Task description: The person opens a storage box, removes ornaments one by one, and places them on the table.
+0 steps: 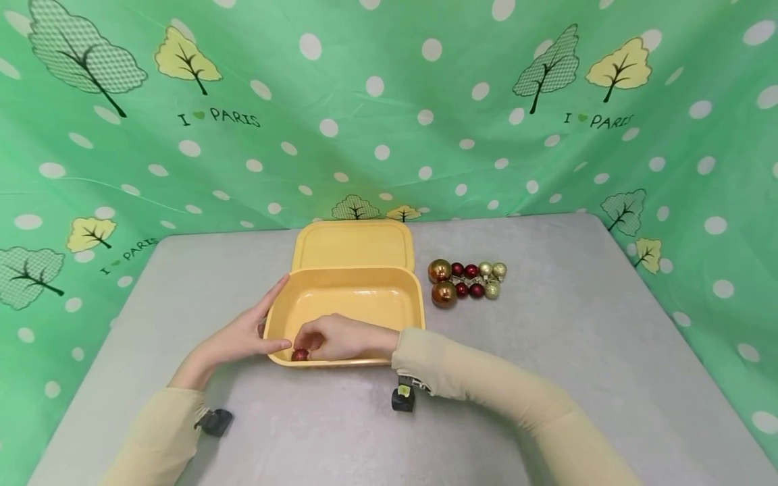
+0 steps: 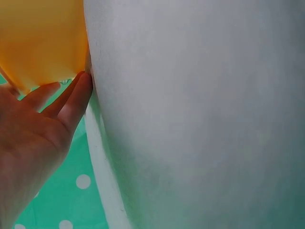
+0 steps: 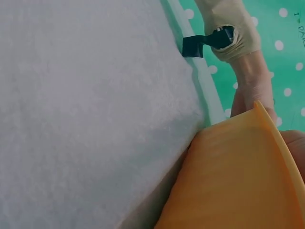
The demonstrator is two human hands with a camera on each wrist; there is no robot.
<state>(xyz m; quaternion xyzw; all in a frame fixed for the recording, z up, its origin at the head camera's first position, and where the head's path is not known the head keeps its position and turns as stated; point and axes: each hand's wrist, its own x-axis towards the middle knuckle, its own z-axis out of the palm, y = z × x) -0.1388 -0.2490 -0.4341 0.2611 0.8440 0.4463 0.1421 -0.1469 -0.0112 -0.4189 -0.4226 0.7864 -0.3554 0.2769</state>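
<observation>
A yellow plastic box (image 1: 352, 307) stands on the grey table. My left hand (image 1: 243, 332) rests against its left end, thumb at the front left corner and the other fingers stretched along the outside. In the left wrist view the straight fingers of the left hand (image 2: 45, 119) touch the yellow wall. My right hand (image 1: 337, 337) reaches down into the box over the front rim. Its curled fingers hold a small shiny red Christmas ball (image 1: 300, 354) low in the front left corner. The right wrist view shows mainly the outer wall of the box (image 3: 238, 176), which hides most of the right hand.
A matching yellow lid (image 1: 354, 244) lies behind the box. Right of the box, two rows of Christmas balls stand close together: large copper ones (image 1: 444, 294), small red ones (image 1: 477, 291) and small gold ones (image 1: 491, 290). Green dotted cloth (image 1: 389, 148) hangs behind the table.
</observation>
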